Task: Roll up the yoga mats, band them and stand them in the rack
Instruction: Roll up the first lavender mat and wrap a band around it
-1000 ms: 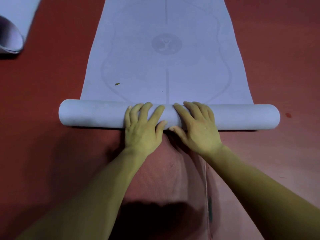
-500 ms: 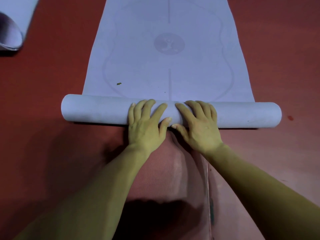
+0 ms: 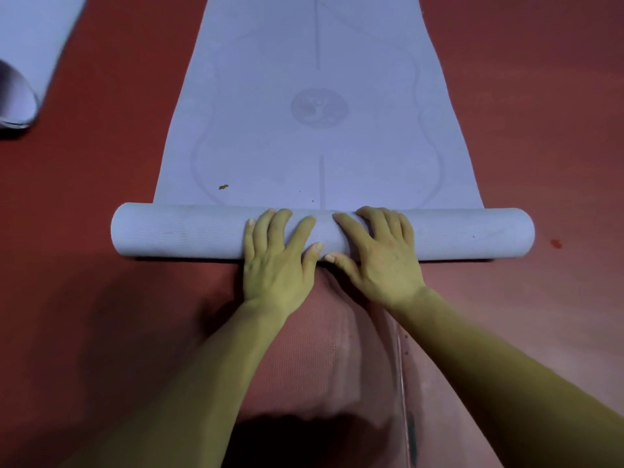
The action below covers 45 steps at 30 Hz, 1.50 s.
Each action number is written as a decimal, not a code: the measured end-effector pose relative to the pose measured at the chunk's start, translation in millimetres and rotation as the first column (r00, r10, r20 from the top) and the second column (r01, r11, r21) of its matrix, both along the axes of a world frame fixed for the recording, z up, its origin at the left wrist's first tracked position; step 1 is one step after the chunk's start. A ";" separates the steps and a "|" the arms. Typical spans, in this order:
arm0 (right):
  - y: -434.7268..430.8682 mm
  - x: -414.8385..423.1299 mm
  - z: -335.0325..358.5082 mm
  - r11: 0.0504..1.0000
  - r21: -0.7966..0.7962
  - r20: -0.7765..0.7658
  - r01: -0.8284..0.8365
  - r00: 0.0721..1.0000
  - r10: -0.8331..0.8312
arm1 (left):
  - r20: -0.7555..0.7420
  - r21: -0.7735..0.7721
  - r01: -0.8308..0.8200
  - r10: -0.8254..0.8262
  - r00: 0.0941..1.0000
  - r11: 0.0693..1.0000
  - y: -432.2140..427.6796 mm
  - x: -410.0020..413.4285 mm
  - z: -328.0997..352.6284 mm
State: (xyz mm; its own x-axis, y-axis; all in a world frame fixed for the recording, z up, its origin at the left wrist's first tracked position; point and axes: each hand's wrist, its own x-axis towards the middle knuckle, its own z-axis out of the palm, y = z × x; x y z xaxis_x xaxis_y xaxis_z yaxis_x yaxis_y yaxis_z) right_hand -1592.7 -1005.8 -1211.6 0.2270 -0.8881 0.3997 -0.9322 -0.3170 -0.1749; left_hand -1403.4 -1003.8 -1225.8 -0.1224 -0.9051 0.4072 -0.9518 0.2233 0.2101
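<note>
Two hands, the left hand (image 3: 275,261) and right hand (image 3: 381,258), press side by side on the middle of one part-rolled mat (image 3: 185,231), which lies crosswise on the red floor (image 3: 540,96). Fingers are straight and spread, gripping nothing. One second mat (image 3: 20,62), rolled, lies far left.
</note>
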 end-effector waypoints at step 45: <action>-62.1 6.0 16.3 0.964 0.254 0.116 0.082 0.987 -0.114 | 0.054 0.014 0.007 -0.008 0.998 1.000 -81.0 5.4 11.1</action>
State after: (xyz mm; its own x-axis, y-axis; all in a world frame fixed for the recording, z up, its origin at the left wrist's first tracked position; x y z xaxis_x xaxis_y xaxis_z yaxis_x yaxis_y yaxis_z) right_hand -1586.7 -1067.9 -1195.3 0.0951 -0.9782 0.1847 -0.9211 -0.1568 -0.3565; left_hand -1398.0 -1084.8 -1214.8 -0.1511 -0.9096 0.3871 -0.9601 0.2282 0.1614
